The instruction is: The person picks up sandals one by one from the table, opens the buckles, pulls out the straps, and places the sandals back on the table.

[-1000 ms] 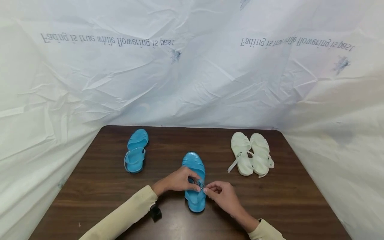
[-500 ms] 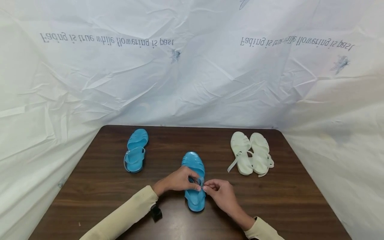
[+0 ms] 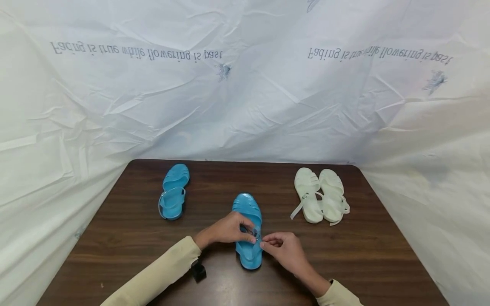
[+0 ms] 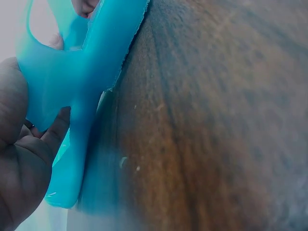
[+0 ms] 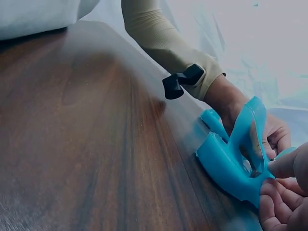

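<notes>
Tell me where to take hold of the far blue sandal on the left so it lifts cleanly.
Grip the far blue sandal across its narrow middle, coming from above. It lies flat, sole down, with bare table on both sides, so fingers likely fit each edge. Its thin ankle strap would probably flex.

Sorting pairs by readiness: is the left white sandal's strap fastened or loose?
Loose: the left white sandal has its strap end trailing free onto the table.

The blue sandal [image 3: 247, 231] buckle is hidden under both hands' fingers; at its 9 o'clock, the left wrist view blurs
</notes>
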Demonstrator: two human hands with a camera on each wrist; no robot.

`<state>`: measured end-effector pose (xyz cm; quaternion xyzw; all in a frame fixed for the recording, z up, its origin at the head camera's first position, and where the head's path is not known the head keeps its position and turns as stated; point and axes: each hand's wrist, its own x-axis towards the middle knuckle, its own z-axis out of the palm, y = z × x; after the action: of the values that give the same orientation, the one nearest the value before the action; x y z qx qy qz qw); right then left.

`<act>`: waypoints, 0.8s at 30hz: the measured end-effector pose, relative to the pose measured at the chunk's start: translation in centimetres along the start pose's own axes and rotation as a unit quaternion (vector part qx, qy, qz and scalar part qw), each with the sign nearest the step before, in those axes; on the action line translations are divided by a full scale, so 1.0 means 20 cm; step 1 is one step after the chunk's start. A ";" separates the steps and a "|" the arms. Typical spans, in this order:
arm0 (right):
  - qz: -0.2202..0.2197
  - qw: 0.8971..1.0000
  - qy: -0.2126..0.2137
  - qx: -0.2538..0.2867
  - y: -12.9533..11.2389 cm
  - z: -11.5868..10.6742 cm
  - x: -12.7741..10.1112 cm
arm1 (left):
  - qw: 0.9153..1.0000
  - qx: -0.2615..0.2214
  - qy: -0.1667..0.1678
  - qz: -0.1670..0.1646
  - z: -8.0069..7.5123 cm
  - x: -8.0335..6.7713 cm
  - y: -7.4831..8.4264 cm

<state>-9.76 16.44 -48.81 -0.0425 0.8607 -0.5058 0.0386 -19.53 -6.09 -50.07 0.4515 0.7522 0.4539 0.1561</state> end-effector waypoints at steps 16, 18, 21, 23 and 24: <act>-0.055 0.997 0.036 -0.030 0.02 0.07 0.01 | 1.000 -0.012 0.003 -0.010 0.00 0.00 0.00; -0.057 0.997 0.041 -0.031 0.02 0.07 0.01 | 1.000 -0.011 0.001 -0.010 0.00 0.00 0.00; -0.055 0.997 0.040 -0.028 0.02 0.07 0.01 | 1.000 -0.015 0.000 -0.018 0.00 0.00 0.01; -0.048 0.998 0.035 -0.015 0.02 0.06 0.00 | 0.999 -0.022 -0.003 -0.027 0.00 0.00 0.01; -0.043 0.999 0.032 -0.008 0.01 0.06 0.00 | 0.999 -0.026 -0.007 -0.031 0.00 0.00 0.01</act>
<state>-9.59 15.54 -49.66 -0.0637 0.8631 -0.5009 -0.0111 -19.45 -6.03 -49.84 0.4267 0.7526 0.4654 0.1867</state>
